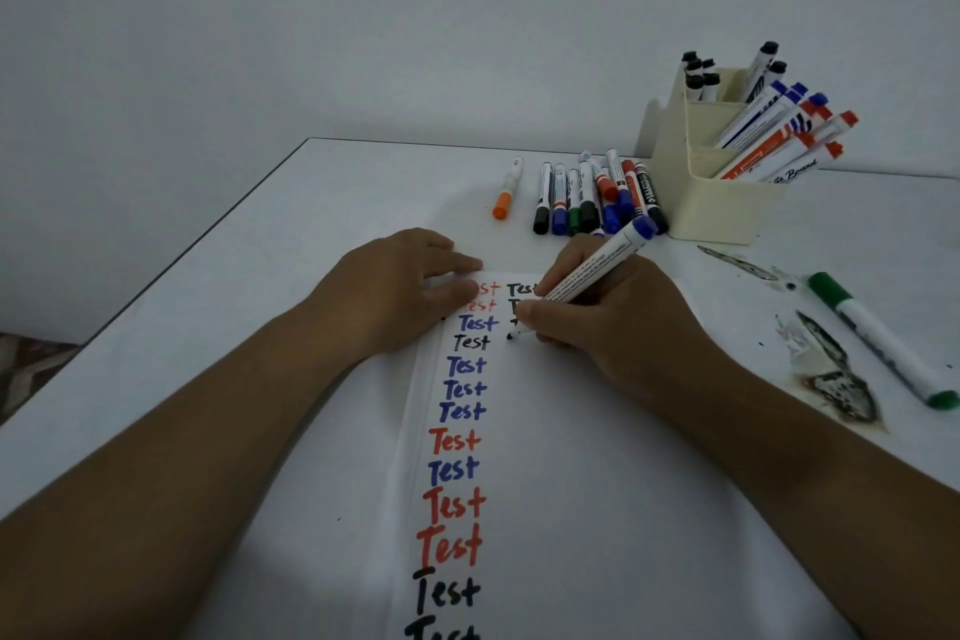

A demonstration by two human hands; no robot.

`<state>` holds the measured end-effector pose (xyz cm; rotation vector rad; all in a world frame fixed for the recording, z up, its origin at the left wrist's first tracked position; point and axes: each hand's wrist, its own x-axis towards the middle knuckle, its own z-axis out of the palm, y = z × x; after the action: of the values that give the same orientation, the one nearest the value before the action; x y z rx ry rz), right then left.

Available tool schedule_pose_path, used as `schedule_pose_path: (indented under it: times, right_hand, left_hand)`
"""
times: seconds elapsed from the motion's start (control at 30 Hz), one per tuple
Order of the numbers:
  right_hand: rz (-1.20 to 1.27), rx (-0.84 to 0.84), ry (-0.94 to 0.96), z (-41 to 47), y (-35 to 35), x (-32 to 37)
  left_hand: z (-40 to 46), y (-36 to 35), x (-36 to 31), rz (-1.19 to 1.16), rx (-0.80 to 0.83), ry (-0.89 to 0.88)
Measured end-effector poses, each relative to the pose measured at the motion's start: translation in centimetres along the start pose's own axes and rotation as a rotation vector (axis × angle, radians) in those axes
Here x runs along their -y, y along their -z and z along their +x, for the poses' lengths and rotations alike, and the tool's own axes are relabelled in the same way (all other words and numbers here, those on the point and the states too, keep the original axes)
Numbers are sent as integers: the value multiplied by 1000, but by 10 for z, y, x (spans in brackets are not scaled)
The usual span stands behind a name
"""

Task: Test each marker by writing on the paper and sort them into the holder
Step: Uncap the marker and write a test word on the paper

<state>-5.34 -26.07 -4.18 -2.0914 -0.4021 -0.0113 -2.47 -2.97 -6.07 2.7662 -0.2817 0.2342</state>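
Observation:
A white sheet of paper (540,431) lies on the table, with a column of the word "Test" in black, blue and red down its left part. My right hand (602,322) grips a white marker (597,270) with a blue cap on its back end. The marker's tip touches the paper in a second column of writing. My left hand (410,286) presses flat on the paper's top left corner. A cream holder (711,203) at the back right carries black, blue and red markers in separate compartments. A row of several capped markers (592,198) lies left of the holder.
An orange-capped marker (506,190) lies apart, left of the row. A green marker (883,338) lies at the right beside dark stains (836,379) on the white table (260,276). The table's left edge runs diagonally near my left forearm. A grey wall stands behind.

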Motion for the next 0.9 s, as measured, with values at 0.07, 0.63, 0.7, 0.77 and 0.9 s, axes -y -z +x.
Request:
schedule_pose_path:
  times: [0.07,0.63,0.7,0.77,0.9]
  right_hand:
    - [-21,30,-7,0,0,0]
    - [54,-54,5,-2,1,0]
    - [22,-25,11,-3,1,0]
    - [-25,0,19,-3,0,1]
    - [-64,-17,21,-2,0,2]
  left_hand:
    - [0,-1,0,2,4,3]
    - [-2,3,-2,-12,21,10]
    - [-2,3,-3,-15,20,10]
    - [-2,3,-2,-16,21,7]
    - [-2,2,-2,-15,25,9]
